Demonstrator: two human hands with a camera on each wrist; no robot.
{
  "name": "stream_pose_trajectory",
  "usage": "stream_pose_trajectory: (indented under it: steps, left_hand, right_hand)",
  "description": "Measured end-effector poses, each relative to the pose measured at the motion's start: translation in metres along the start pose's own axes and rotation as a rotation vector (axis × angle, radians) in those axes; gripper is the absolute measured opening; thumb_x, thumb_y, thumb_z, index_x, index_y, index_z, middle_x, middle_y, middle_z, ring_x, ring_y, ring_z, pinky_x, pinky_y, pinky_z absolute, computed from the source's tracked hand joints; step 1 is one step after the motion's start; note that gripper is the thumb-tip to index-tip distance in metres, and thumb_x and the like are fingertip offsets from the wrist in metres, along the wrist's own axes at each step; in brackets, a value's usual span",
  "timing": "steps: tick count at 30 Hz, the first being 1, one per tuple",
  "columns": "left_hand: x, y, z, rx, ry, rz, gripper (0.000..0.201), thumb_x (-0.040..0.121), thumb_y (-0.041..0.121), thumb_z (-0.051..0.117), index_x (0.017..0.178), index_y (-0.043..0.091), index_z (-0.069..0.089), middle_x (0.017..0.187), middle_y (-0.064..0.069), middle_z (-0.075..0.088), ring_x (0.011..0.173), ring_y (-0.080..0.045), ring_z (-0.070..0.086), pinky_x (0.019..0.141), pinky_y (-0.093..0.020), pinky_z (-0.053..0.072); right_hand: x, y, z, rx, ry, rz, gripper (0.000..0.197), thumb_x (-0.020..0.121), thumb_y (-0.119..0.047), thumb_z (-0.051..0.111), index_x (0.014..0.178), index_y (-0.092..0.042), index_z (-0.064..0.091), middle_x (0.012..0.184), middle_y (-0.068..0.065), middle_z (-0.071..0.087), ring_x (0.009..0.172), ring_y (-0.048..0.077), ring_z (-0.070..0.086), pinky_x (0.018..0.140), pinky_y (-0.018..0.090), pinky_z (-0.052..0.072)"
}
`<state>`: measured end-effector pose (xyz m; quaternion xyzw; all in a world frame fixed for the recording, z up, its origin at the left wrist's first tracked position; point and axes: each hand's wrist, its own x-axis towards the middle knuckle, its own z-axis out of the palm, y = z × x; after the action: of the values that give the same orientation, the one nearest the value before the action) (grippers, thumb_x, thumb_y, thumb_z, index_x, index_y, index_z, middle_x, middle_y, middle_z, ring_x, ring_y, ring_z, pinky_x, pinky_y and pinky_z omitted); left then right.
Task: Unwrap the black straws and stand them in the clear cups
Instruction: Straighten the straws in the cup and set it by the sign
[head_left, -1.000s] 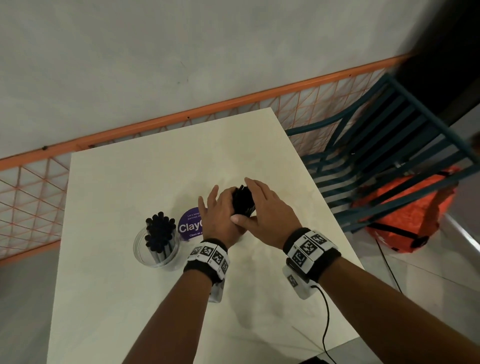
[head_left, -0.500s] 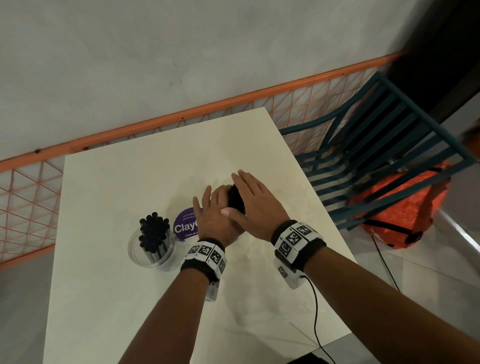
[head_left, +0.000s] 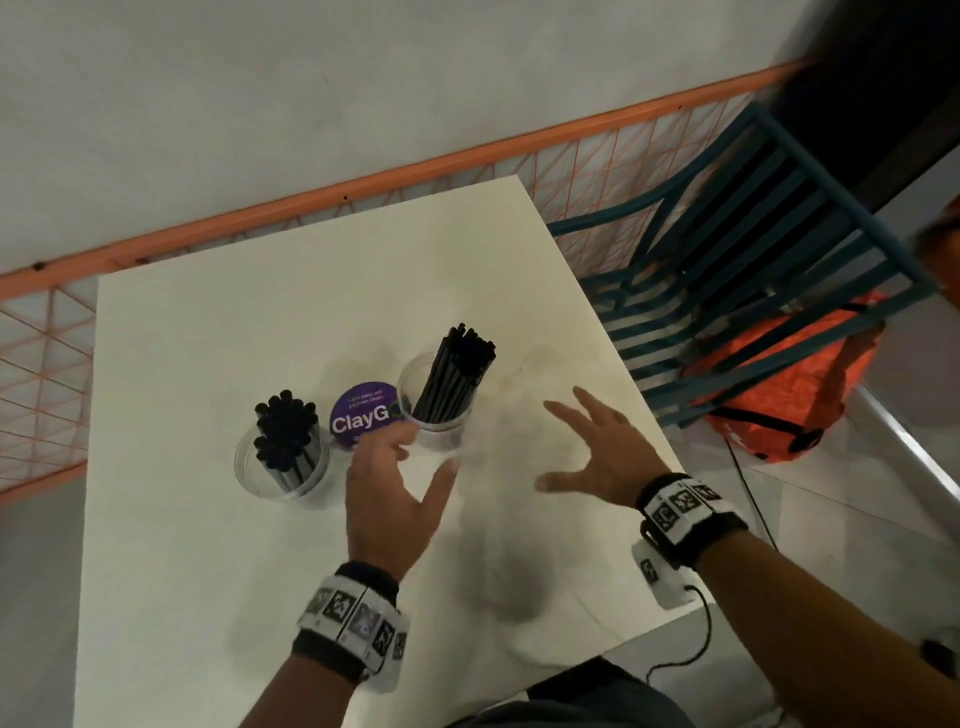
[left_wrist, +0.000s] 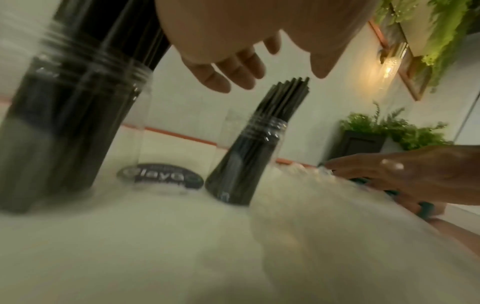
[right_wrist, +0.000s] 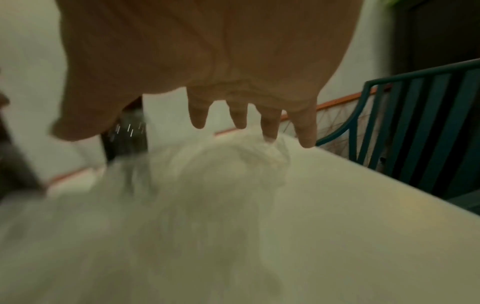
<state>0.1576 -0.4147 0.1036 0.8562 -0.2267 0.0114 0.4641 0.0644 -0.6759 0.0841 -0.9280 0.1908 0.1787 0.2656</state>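
2 clear cups stand on the white worktop (head_left: 208, 571). The left cup (head_left: 283, 467) is full of black straws (head_left: 285, 426) that stand straight up. The right cup (head_left: 435, 410) holds a bunch of black straws (head_left: 457, 374) that lean to the right. A round purple sticker (head_left: 361, 415) lies flat between the 2 cups. The left hand (head_left: 387, 493) is spread wide and holds nothing, just near the right cup. The right hand (head_left: 597, 452) is spread wide too, above the worktop, right of that cup. A blue chair (head_left: 753, 270) stands on the right.
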Motion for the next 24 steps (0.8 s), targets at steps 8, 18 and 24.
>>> stream_pose_trajectory:
  steps: [8,18,24]
  left_hand:
    - [-0.082,-0.023,0.022,0.041,-0.813,-0.359,0.121,0.062,0.059,0.083,0.156,0.038,0.008,0.155,0.009,0.027,0.132,-0.016,0.048,0.102,-0.029,0.046]
    - [-0.056,0.016,0.002,-1.056,-0.420,-1.119,0.088,0.082,0.079,0.049,0.132,0.007,0.062,0.132,-0.023,0.065,0.125,-0.036,0.061,0.114,-0.052,0.040]
    - [-0.062,0.022,-0.024,-0.956,-0.608,-1.057,0.086,0.084,0.082,0.035,0.119,0.011,0.069,0.112,-0.015,0.076,0.097,-0.025,0.076,0.077,-0.033,0.060]
  right_hand:
    - [-0.020,-0.021,0.086,-0.124,-0.108,0.003,0.049,0.085,-0.029,0.057,0.133,-0.033,0.046,0.133,0.003,0.045,0.115,0.032,0.052,0.086,0.037,0.049]
    - [-0.076,-0.137,0.085,0.212,0.261,-0.391,0.061,0.074,-0.072,0.046,0.102,-0.019,0.058,0.114,-0.002,0.057,0.107,0.020,0.046,0.094,0.037,0.037]
    - [-0.108,-0.126,0.082,0.252,0.364,-0.450,0.057,0.086,-0.058,0.055,0.125,-0.017,0.048,0.124,0.008,0.056,0.106,0.023,0.056,0.087,0.028,0.046]
